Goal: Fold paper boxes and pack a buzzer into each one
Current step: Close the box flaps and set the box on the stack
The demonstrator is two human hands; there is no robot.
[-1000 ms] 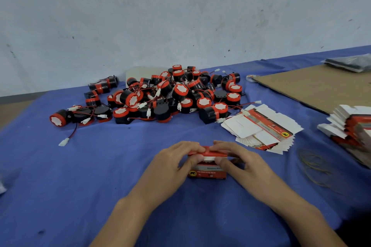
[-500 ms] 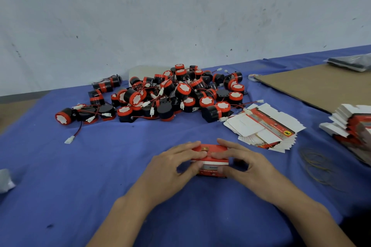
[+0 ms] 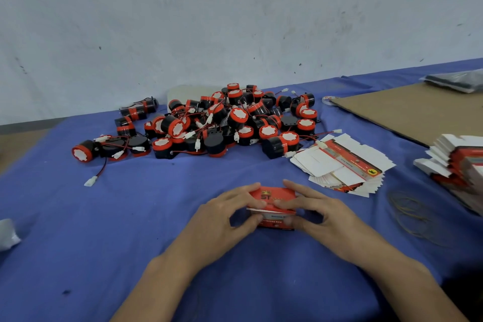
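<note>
Box [image 3: 273,206] sat on the table [image 3: 130,230], near centre, upright with its red printed top facing up. Both hands were on it.

Left hand [image 3: 224,219]: fingers curled over the box's left top edge, thumb against the near face. Grasping the box.

Right hand [image 3: 321,214]: fingers laid across the right part of the top, thumb on the near face. Also grasping the box.

A white edge showed under the red top flap along the near side. It looked like the flap wasn't fully seated, but motion blur made that hard to confirm. The box's contents were hidden.

Pile of buzzers [image 3: 222,120] lay at the far side of the table, black bodies with red caps and red/black leads ending in white plugs. A few strays lay at the pile's left end, one lead trailing toward the near side.

Stack of flat boxes [image 3: 342,167] lay right of the pile and far-right of the box, fanned out and touching the nearest buzzer's lead. A second stack [image 3: 457,167] was at the right edge, partly cut off.

Rubber bands [image 3: 410,214] lay loose between the two stacks, on the near side.

Cardboard sheet [image 3: 418,110] lay flat at the far right, a tape roll [image 3: 328,99] just at its left corner and a plastic bag [image 3: 454,80] on its far end.
</note>
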